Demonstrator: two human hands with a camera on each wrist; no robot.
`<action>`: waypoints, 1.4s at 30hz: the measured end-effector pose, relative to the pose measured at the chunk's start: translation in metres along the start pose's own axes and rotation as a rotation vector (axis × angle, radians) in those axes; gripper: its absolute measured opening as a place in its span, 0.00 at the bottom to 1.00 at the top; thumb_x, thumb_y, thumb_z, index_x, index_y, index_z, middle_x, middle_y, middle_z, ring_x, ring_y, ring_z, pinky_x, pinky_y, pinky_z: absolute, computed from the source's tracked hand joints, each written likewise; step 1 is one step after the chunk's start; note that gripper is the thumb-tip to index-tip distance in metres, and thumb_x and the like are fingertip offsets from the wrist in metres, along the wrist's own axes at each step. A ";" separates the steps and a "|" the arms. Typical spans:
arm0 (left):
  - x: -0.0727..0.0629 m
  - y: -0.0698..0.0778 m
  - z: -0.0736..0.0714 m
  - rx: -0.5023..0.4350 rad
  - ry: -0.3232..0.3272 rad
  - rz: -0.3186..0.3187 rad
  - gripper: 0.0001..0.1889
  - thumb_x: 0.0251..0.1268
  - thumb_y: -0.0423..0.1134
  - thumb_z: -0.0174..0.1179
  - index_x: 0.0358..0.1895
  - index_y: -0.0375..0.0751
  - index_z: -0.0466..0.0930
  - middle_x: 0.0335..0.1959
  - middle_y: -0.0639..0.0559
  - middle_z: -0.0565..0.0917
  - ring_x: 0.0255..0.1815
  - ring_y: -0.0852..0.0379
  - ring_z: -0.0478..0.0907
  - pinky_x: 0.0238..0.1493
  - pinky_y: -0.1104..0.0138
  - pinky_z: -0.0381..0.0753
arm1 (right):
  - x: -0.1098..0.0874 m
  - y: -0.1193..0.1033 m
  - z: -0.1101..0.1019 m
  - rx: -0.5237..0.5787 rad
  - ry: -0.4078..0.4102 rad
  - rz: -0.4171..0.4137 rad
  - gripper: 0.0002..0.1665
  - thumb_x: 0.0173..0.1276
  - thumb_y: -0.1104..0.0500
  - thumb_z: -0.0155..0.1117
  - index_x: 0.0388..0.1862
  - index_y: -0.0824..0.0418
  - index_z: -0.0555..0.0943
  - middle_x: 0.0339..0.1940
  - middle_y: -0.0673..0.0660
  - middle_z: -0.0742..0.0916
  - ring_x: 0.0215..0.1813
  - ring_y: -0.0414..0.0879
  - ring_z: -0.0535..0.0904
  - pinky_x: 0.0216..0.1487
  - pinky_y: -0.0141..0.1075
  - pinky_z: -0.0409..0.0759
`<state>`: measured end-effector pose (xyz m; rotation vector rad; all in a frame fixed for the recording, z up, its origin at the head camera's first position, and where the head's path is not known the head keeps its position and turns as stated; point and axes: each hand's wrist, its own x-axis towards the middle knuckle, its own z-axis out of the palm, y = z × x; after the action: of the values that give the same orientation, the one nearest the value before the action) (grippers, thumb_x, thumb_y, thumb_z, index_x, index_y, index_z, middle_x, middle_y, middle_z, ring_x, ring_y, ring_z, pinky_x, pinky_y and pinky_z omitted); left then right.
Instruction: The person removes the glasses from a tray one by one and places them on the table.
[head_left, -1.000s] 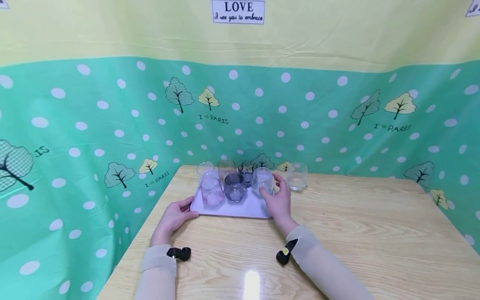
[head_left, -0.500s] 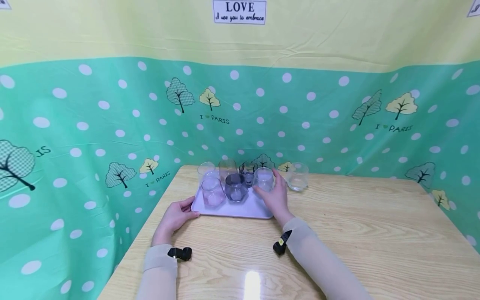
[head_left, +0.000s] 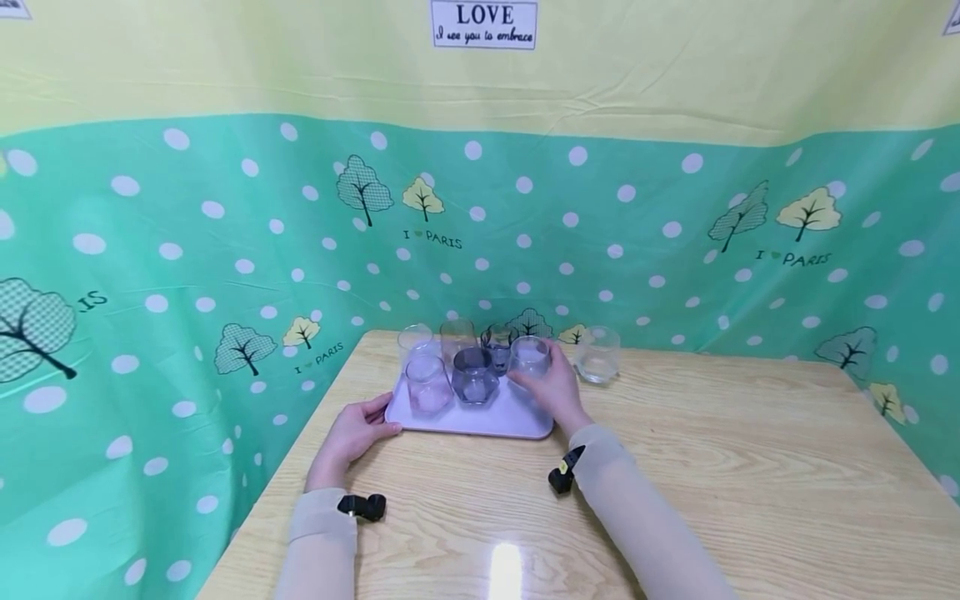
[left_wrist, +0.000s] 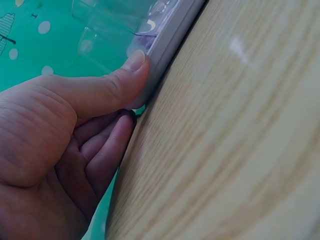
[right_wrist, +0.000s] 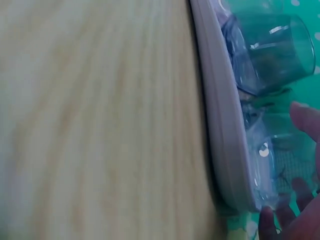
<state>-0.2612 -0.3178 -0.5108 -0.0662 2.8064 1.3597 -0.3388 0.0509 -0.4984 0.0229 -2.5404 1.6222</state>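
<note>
A white tray (head_left: 472,423) bears several glasses near the back of the table. At its front left corner my left hand (head_left: 354,433) pinches the rim, thumb (left_wrist: 132,67) on top and fingers curled below. My right hand (head_left: 558,392) holds a clear glass (head_left: 529,354) at the tray's right end, thumb in front and fingers round the far side. That glass (right_wrist: 262,162) stands upright within the tray's rim. Beside it are a dark tinted glass (head_left: 475,383), a clear faceted glass (head_left: 429,392) in front, and a small patterned glass (head_left: 498,354) behind.
Another clear glass (head_left: 597,362) stands on the wooden table (head_left: 720,450) just right of the tray. Two taller glasses, one clear (head_left: 414,342) and one amber-tinted (head_left: 457,337), are at the tray's back left. A green dotted curtain (head_left: 645,242) hangs close behind.
My right hand has shifted slightly inward round the clear glass, its thumb moving up and left and its wrist forward. The left hand keeps its hold on the tray corner.
</note>
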 end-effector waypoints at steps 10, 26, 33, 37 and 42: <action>0.001 0.005 -0.002 -0.006 -0.002 -0.002 0.39 0.66 0.40 0.77 0.77 0.35 0.72 0.75 0.36 0.74 0.77 0.40 0.71 0.78 0.48 0.69 | 0.003 -0.001 -0.004 0.008 -0.016 0.005 0.60 0.56 0.48 0.88 0.82 0.55 0.66 0.79 0.64 0.75 0.77 0.64 0.71 0.79 0.58 0.69; 0.000 0.008 -0.001 -0.032 0.005 -0.034 0.39 0.65 0.39 0.78 0.78 0.36 0.72 0.76 0.36 0.73 0.78 0.40 0.70 0.78 0.49 0.70 | 0.002 -0.002 -0.002 0.061 0.006 0.039 0.59 0.55 0.50 0.89 0.82 0.52 0.66 0.80 0.63 0.74 0.78 0.64 0.70 0.80 0.57 0.68; 0.001 0.009 0.000 -0.039 0.001 -0.057 0.39 0.65 0.40 0.78 0.78 0.37 0.72 0.76 0.36 0.73 0.78 0.40 0.69 0.78 0.49 0.69 | 0.001 -0.003 -0.001 0.054 0.010 0.032 0.58 0.56 0.50 0.88 0.82 0.52 0.66 0.80 0.62 0.75 0.78 0.62 0.70 0.80 0.55 0.68; 0.000 0.009 0.001 -0.055 0.005 -0.062 0.39 0.65 0.39 0.78 0.78 0.37 0.72 0.77 0.36 0.73 0.78 0.41 0.70 0.78 0.50 0.70 | 0.000 -0.003 -0.001 0.050 0.012 0.033 0.58 0.56 0.50 0.88 0.82 0.52 0.66 0.80 0.62 0.75 0.78 0.62 0.70 0.80 0.55 0.68; -0.001 0.008 0.002 -0.044 0.005 -0.068 0.39 0.65 0.39 0.78 0.78 0.37 0.72 0.77 0.36 0.72 0.79 0.40 0.68 0.79 0.48 0.68 | -0.002 -0.004 -0.002 0.059 0.012 0.031 0.58 0.56 0.51 0.88 0.82 0.52 0.67 0.79 0.62 0.75 0.78 0.62 0.70 0.80 0.54 0.69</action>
<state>-0.2606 -0.3113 -0.5052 -0.1640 2.7515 1.4077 -0.3361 0.0515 -0.4944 -0.0201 -2.4955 1.7037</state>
